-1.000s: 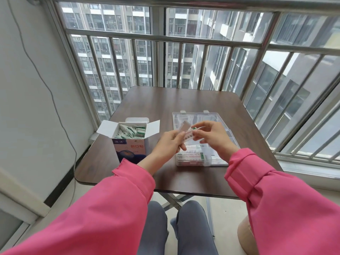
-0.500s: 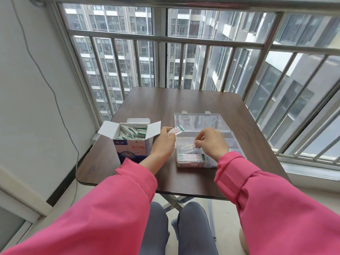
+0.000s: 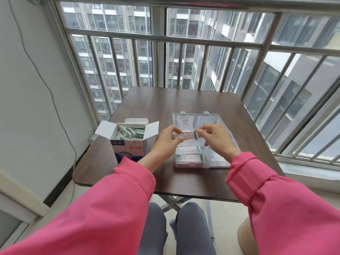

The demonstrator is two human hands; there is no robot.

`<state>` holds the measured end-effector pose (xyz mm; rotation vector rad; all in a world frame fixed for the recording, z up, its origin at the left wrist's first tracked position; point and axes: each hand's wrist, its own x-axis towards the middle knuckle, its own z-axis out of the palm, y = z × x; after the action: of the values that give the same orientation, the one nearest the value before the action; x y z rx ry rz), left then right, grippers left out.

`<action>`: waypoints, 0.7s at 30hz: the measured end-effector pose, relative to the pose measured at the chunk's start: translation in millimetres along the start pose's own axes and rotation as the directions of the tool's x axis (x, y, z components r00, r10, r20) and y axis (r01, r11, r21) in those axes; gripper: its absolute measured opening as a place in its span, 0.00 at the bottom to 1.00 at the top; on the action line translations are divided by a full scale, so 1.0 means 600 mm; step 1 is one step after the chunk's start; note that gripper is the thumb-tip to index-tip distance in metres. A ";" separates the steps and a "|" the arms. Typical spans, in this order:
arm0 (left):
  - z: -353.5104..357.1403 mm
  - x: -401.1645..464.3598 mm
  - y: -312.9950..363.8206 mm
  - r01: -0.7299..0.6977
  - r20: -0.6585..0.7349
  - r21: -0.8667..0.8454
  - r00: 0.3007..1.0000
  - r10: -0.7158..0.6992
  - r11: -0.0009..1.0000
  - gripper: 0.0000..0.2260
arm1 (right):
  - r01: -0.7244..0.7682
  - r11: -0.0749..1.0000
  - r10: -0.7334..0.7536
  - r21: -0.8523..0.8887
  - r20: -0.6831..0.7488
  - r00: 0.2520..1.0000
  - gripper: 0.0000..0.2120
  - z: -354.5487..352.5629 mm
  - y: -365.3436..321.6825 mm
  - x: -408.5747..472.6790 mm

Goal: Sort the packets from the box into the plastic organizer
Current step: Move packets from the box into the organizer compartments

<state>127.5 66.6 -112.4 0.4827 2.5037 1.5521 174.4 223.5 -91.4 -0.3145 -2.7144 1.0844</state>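
A dark wooden table [image 3: 184,100] with rounded corners carried two things. An open cardboard box [image 3: 128,150] of packets stood near its left edge. A clear plastic organizer [image 3: 193,117], lid folded back, lay right of the box, nearer the front edge.

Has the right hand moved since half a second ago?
Yes. The right hand has lifted from the plastic organizer's near compartments and now pinches the green end of the packet held by the left hand.
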 end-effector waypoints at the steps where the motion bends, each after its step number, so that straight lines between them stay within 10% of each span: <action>1: 0.000 0.001 0.002 -0.014 0.029 0.003 0.999 0.014 1.000 0.05 | 0.001 0.997 -0.003 0.080 0.020 1.000 0.06 -0.004 -0.003 -0.002; 5: 0.004 0.006 0.010 -0.067 0.029 0.056 0.997 0.065 0.996 0.06 | -0.009 0.987 0.000 0.161 0.061 0.998 0.03 -0.003 -0.004 -0.001; 14: 0.015 0.026 0.013 -0.136 0.105 0.664 0.991 0.088 0.735 0.08 | -0.002 0.905 0.034 -0.426 0.068 0.997 0.05 0.028 0.002 0.010; 21: 0.017 0.036 0.022 -0.181 0.163 0.790 0.983 0.084 0.586 0.12 | 0.055 0.825 0.004 -0.562 0.102 0.995 0.09 0.028 0.005 0.011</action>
<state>113.1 88.2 -104.4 0.8418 3.0076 0.2595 164.1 216.3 -105.0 -0.3121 -3.0665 0.2563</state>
